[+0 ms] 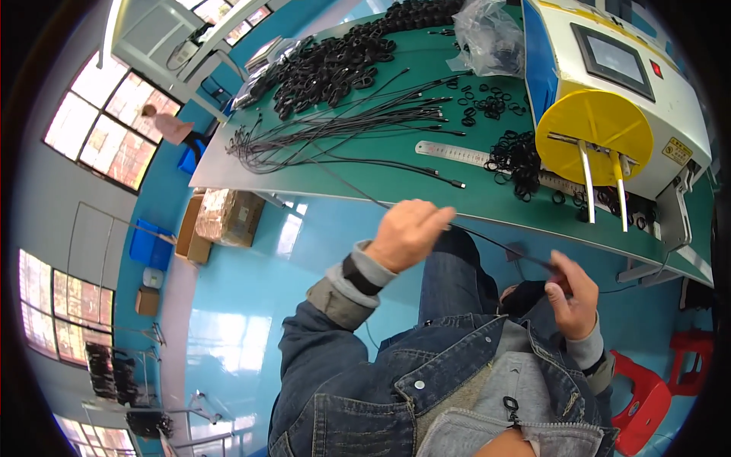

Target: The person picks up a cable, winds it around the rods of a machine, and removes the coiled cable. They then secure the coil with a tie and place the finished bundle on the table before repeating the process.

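Observation:
A thin black cable (495,242) runs between my hands, in front of the table's near edge. My left hand (411,232) is closed around it, and the cable continues up left toward the bundle. Lower and to the right, my right hand (572,293) pinches the cable near its end; the tip is hidden by the fingers. On the green table (365,177) lies a loose bundle of black cables (343,129) with plugs at their right ends. Beyond it is a large heap of coiled black cables (327,68).
A white machine (647,114) with a yellow disc (594,141), two projecting rods and a screen stands at right. Near it are small black rings (518,156), a steel ruler (453,152) and a plastic bag (495,38). Red stools (640,396) stand lower right; a person (171,128) is far left.

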`<state>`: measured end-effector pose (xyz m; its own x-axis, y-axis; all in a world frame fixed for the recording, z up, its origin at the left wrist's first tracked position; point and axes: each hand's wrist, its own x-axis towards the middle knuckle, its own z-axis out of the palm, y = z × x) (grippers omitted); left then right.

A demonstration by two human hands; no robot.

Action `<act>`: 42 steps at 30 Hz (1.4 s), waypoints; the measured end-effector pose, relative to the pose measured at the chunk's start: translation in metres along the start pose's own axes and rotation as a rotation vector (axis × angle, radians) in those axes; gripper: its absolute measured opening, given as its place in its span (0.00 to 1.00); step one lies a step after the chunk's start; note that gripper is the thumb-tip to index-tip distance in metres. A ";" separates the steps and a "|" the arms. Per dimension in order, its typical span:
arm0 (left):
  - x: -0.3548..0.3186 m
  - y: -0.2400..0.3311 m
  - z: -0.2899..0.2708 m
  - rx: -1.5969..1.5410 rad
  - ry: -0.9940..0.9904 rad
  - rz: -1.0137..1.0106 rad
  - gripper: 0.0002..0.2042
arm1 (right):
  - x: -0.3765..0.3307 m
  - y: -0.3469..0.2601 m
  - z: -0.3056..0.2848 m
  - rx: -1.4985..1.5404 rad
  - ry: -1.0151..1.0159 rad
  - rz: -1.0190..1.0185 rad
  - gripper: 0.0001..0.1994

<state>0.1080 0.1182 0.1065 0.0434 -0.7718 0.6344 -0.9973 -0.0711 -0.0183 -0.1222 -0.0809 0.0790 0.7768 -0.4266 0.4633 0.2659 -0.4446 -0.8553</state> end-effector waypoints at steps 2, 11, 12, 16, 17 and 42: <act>0.012 0.023 0.008 -0.033 -0.009 -0.017 0.11 | -0.011 0.000 -0.020 -0.381 -0.054 -0.141 0.13; 0.094 0.093 0.034 -0.625 -0.020 -0.011 0.11 | 0.005 -0.026 -0.082 -0.843 0.288 -0.476 0.12; 0.106 0.095 0.035 -0.666 0.024 -0.057 0.10 | 0.014 -0.026 -0.088 -0.861 0.358 -0.496 0.12; 0.154 0.094 0.055 -0.577 0.099 -0.081 0.07 | 0.045 0.000 -0.106 -0.844 0.531 -0.495 0.11; 0.162 0.091 0.064 -0.503 0.129 -0.108 0.06 | 0.050 0.012 -0.107 -0.800 0.544 -0.471 0.11; 0.169 0.062 0.112 -0.675 0.209 -0.442 0.06 | 0.062 0.091 -0.082 -0.500 0.751 -0.012 0.07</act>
<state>0.0601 -0.0875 0.1261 0.4937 -0.6236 0.6061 -0.7152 0.1053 0.6910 -0.0963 -0.2121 0.0493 0.1515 -0.7441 0.6507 -0.1437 -0.6678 -0.7303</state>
